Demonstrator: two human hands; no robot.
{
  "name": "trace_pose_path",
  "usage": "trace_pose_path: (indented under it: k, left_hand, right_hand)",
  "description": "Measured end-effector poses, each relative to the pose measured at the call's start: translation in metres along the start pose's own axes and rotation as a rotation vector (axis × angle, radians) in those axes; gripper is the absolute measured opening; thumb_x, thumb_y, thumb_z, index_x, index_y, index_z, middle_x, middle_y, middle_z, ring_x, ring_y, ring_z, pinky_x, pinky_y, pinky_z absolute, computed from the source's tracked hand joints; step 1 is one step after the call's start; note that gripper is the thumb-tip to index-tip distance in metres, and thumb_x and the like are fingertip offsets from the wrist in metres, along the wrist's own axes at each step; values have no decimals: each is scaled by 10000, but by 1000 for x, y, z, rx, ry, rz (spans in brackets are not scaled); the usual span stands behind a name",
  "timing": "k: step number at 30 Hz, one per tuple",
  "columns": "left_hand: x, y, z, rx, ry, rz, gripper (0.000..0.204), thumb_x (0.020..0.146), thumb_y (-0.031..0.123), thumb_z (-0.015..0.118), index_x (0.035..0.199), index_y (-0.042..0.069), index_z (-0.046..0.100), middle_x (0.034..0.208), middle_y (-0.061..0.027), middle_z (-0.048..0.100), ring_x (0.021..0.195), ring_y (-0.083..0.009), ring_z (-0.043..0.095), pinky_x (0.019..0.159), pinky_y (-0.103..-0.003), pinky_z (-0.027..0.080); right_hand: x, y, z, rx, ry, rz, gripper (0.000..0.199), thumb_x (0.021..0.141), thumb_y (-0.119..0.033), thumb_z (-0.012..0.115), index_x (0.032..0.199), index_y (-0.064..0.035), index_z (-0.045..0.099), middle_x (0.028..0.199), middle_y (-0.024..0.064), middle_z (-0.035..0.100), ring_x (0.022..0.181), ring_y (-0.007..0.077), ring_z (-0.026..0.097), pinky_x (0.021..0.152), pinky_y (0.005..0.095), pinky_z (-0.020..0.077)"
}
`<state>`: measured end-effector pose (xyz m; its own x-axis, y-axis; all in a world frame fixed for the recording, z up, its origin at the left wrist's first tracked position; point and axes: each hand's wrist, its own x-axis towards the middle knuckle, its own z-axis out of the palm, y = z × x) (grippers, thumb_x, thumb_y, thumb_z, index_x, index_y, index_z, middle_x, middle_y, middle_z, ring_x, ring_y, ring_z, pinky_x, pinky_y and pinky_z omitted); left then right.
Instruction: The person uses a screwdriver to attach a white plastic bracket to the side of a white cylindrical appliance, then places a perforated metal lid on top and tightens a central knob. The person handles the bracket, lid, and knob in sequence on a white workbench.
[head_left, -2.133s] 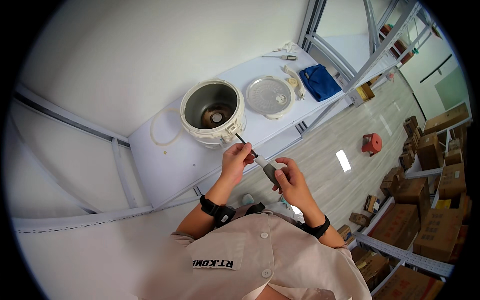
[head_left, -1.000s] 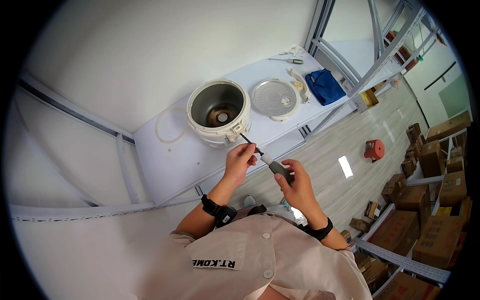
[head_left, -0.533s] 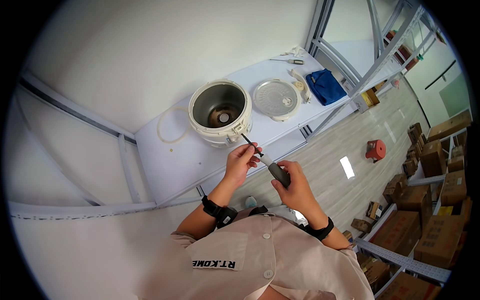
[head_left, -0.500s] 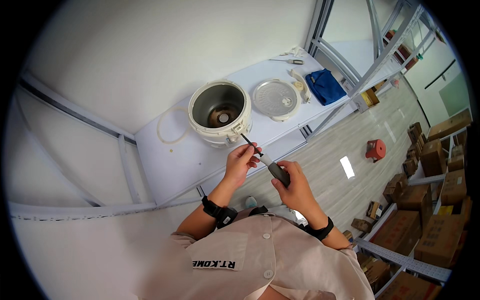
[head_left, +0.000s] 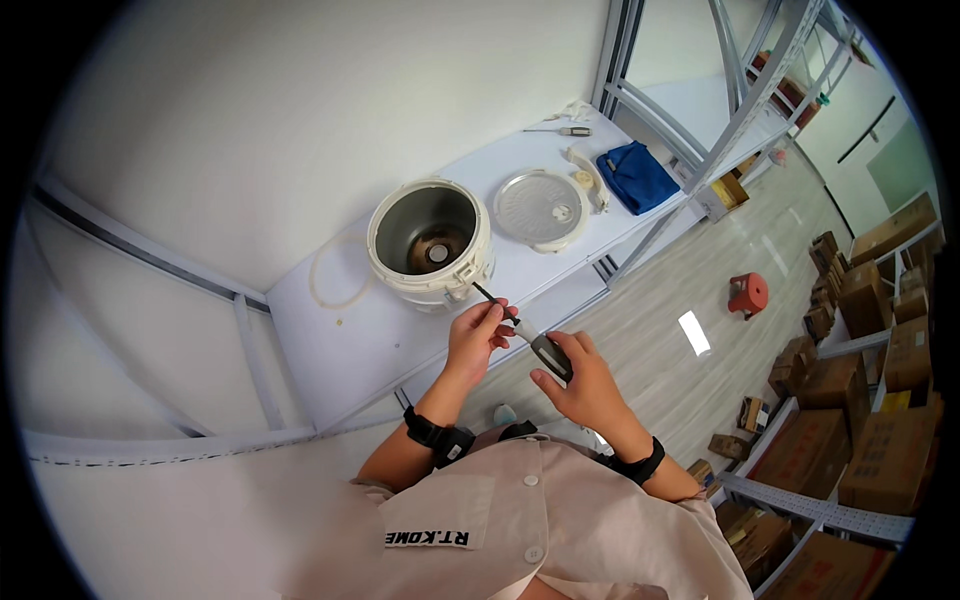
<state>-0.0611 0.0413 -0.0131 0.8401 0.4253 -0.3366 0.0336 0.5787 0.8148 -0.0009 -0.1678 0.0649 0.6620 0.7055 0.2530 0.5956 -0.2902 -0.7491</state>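
Note:
A screwdriver (head_left: 549, 355) with a grey handle and dark shaft slants between my hands, its tip close to the front of a cream rice cooker body (head_left: 412, 291). The fingers of my left hand (head_left: 474, 342) pinch the shaft; whether they hold a small part too is hidden. Around the handle's end curl the fingers of my right hand (head_left: 590, 387), with the thumb held off it. The cooker stands open, its grey inside showing a brown-stained bottom with a round metal centre. Just right of it lies a round lid (head_left: 527, 207) with a silvery face.
On the white table (head_left: 345, 365) lie a thin cream ring (head_left: 317, 278), a curved cream handle piece (head_left: 597, 182), a blue cloth (head_left: 640, 180) and a second screwdriver (head_left: 574, 132). A red stool (head_left: 748, 294) stands on the floor. Cardboard boxes (head_left: 815, 440) fill the shelves at right.
My right thumb has lifted off the screwdriver handle, and the handle looks turned, now showing a light stripe. My left hand keeps its pinch on the shaft. The whole view has shifted slightly.

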Motion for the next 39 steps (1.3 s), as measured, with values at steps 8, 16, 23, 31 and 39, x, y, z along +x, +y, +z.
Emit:
trace_pose_path:
  k: [8, 16, 23, 31, 39]
  left_hand:
    - [-1, -1, 0, 7, -1, 16, 254, 1063, 237, 635, 1228, 47, 669, 1096, -67, 746, 789, -98, 653, 674, -266, 526]
    - [0, 2, 0, 17, 27, 36, 281, 1070, 249, 629, 1232, 24, 673, 1075, -66, 738, 797, -102, 645, 664, -250, 528]
    - [-3, 1, 0, -4, 3, 12, 221, 1068, 224, 625, 1205, 60, 681, 1081, -55, 741, 806, -95, 654, 676, -259, 527]
    - [2, 0, -4, -15, -3, -9, 259, 1060, 219, 635, 1228, 28, 684, 1091, -72, 742, 791, -101, 656, 664, -249, 525]
    - [6, -8, -4, 55, -21, -49, 241, 1056, 183, 623, 1235, 29, 673, 1091, -69, 735, 808, -114, 657, 692, -268, 528]
  right_hand:
    - [1, 3, 3, 160, -169, 226, 402, 1008, -250, 674, 1328, -14, 611, 866, 131, 677, 664, 281, 649, 630, 380, 524]
    - [-2, 10, 19, 662, -228, 551, 458, 1043, -306, 653, 1378, -2, 580, 844, 26, 657, 690, 99, 570, 626, 290, 465]
    - [-1, 8, 14, 487, -223, 447, 458, 1029, -288, 666, 1373, -1, 567, 847, 65, 671, 731, 137, 598, 672, 314, 485]
    - [6, -5, -2, 265, -315, 373, 463, 1011, -257, 671, 1368, 5, 534, 893, 186, 709, 786, 315, 691, 718, 395, 522]
    - [0, 12, 3, 228, -408, 412, 474, 986, -262, 695, 1333, -12, 490, 845, 189, 686, 779, 370, 683, 711, 440, 516]
